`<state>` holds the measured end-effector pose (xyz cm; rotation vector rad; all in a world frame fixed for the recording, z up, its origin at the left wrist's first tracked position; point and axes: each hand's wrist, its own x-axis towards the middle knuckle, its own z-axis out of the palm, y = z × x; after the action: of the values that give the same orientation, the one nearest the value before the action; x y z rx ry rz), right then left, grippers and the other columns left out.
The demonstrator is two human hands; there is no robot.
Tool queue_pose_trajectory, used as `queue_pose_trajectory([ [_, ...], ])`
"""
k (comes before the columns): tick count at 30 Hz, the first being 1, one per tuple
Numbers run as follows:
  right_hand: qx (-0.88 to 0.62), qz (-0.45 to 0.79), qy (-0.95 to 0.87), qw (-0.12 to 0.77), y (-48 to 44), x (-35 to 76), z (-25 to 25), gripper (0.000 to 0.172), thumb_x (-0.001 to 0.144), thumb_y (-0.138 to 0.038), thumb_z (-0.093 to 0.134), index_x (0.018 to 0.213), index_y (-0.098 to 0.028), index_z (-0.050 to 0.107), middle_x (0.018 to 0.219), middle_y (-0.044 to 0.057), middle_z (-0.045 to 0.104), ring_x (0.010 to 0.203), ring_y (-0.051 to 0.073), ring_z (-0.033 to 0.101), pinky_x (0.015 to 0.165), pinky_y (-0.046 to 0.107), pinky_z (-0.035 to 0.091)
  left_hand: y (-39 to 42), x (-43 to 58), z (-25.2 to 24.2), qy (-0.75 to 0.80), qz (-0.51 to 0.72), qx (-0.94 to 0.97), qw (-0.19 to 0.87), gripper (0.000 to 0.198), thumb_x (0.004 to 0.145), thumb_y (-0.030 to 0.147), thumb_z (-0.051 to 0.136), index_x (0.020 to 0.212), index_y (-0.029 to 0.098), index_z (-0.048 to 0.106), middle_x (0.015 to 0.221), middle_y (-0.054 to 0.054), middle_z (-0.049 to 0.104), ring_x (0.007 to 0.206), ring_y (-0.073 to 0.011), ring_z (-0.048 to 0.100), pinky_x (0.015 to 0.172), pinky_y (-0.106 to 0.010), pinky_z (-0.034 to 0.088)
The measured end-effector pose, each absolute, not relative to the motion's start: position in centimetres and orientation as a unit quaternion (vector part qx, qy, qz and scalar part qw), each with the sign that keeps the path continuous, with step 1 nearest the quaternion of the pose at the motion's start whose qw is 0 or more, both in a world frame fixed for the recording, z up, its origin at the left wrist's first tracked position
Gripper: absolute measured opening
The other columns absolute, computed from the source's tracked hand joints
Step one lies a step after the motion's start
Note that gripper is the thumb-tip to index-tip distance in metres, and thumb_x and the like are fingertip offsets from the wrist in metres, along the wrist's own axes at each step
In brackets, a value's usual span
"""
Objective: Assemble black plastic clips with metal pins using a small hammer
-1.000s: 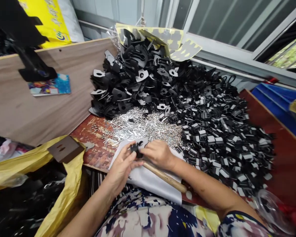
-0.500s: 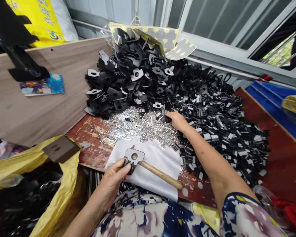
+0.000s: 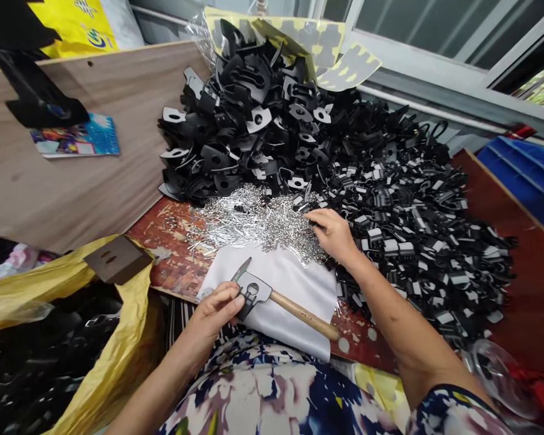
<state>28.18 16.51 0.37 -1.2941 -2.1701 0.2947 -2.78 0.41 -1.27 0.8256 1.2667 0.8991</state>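
Observation:
My left hand pinches a black toothed plastic clip piece with a flat plate and a round hole. The piece lies over the hammer, hiding part of its head. The wooden hammer handle slants to the right across a pale grey cloth. At the right edge of a heap of shiny metal pins is my right hand, its thumb and fingers drawn together. Whatever may be between those fingertips is too small to make out.
A tall pile of black clip pieces stands behind the pins, and smaller black parts spread to the right. A yellow bag of black parts is at lower left, with a brown block on its rim. A wooden board borders the left.
My right hand has drawn back slightly from the black parts at the pins' edge. In my left hand the clip piece has turned and shifted, showing more of the hammer head. The camera view has tilted down.

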Motion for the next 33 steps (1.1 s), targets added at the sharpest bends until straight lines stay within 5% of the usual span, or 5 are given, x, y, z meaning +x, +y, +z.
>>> queue_pose_trajectory([
  [4, -0.479, 0.204, -0.771, 0.367, 15.3, 26.9, 0.1, 0.055, 0.089, -0.014, 0.055, 0.142, -0.028, 0.06, 0.15, 0.009, 0.054, 0.127, 0.023, 0.061, 0.106, 0.043, 0.054, 0.4, -2.7, -1.3, 0.553, 0.401, 0.356, 0.638, 0.037, 0.074, 0.055, 0.081, 0.069, 0.019, 0.073, 0.112, -0.008, 0.058, 0.092, -0.0217, 0.053, 0.065, -0.023, 0.048],
  [8, -0.559, 0.215, -0.664, 0.449, 15.6, 27.8, -0.4, 0.04, 0.094, -0.026, 0.054, 0.132, -0.022, 0.066, 0.124, 0.01, 0.07, 0.102, 0.02, 0.071, 0.09, 0.036, 0.06, 0.4, -2.7, -1.5, 0.549, 0.409, 0.334, 0.647, 0.037, 0.069, 0.055, 0.084, 0.075, 0.019, 0.078, 0.116, -0.009, 0.057, 0.088, -0.0207, 0.054, 0.064, -0.024, 0.05],
  [22, -0.614, 0.034, -0.774, 0.149, 12.6, 24.3, -1.1, 0.023, 0.092, -0.039, 0.068, 0.108, -0.022, 0.072, 0.096, 0.009, 0.073, 0.09, 0.025, 0.067, 0.078, 0.035, 0.05, 0.2, -2.6, -1.9, 0.537, 0.425, 0.322, 0.654, 0.035, 0.069, 0.053, 0.087, 0.07, 0.02, 0.079, 0.117, -0.009, 0.052, 0.097, -0.0232, 0.052, 0.066, -0.026, 0.056],
  [28, -0.559, 0.218, -0.712, 0.364, 13.9, 24.5, -2.2, 0.02, 0.084, -0.018, 0.064, 0.1, -0.023, 0.074, 0.102, 0.008, 0.072, 0.103, 0.027, 0.064, 0.099, 0.042, 0.048, 0.1, -2.8, -2.2, 0.524, 0.425, 0.321, 0.665, 0.033, 0.069, 0.051, 0.087, 0.074, 0.02, 0.08, 0.119, -0.008, 0.051, 0.093, -0.0213, 0.054, 0.067, -0.027, 0.057],
  [33, -0.555, 0.325, -0.637, 0.425, 14.1, 25.5, -2.6, 0.015, 0.086, -0.034, 0.066, 0.095, -0.023, 0.071, 0.091, 0.003, 0.073, 0.081, 0.02, 0.068, 0.074, 0.034, 0.057, 0.1, -2.9, -2.2, 0.526, 0.436, 0.323, 0.655, 0.036, 0.071, 0.052, 0.086, 0.068, 0.018, 0.078, 0.114, -0.009, 0.053, 0.101, -0.0242, 0.052, 0.067, -0.024, 0.056],
])
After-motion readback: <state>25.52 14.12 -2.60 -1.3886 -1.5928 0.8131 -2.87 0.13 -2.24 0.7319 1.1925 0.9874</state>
